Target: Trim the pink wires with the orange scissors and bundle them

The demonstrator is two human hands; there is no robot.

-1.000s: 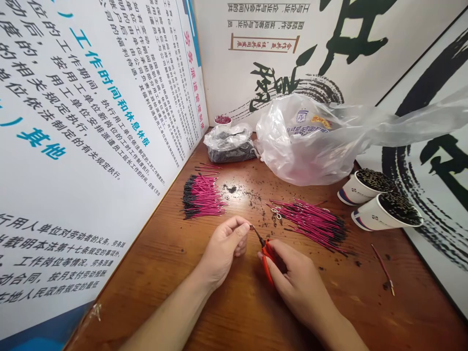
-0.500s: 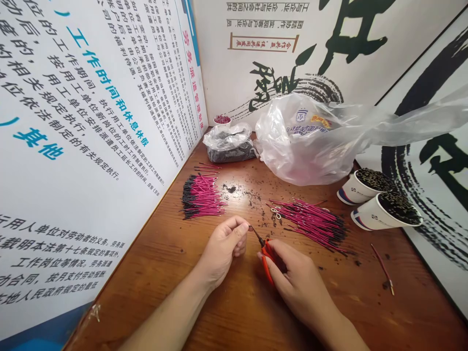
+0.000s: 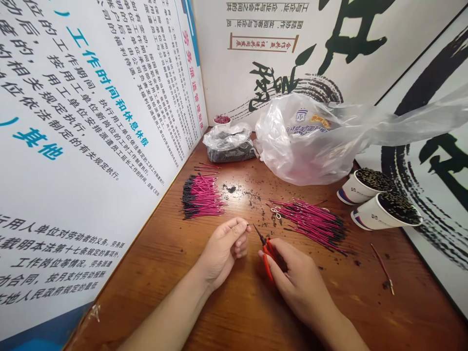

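Observation:
My left hand [image 3: 224, 248] is closed in a pinch in the middle of the table. A tiny dark tip [image 3: 248, 224] pokes out between thumb and forefinger; the rest of that piece is hidden by the fingers. In my right hand [image 3: 296, 273] are small orange-handled snips [image 3: 268, 253]. Their slim dark point is directed at the left fingertips, with a small gap between. Beyond the left hand lies a bundle of pink wires with black ends [image 3: 203, 196]. A second pink wire bundle [image 3: 310, 222] spreads out past the snips, with a small white tie near its left end.
Two paper cups [image 3: 383, 214] full of dark pieces stand at the right. One loose wire [image 3: 383, 270] lies before them. Plastic bags, one large [image 3: 310, 146] and one small [image 3: 229, 144], sit at the back, near another cup [image 3: 222, 120]. Dark crumbs [image 3: 231, 189] dot the wooden table.
The snips' point has drawn slightly away from my left fingertips, to the right. A gap now shows there. The left hand has barely shifted; bundles and cups are unmoved.

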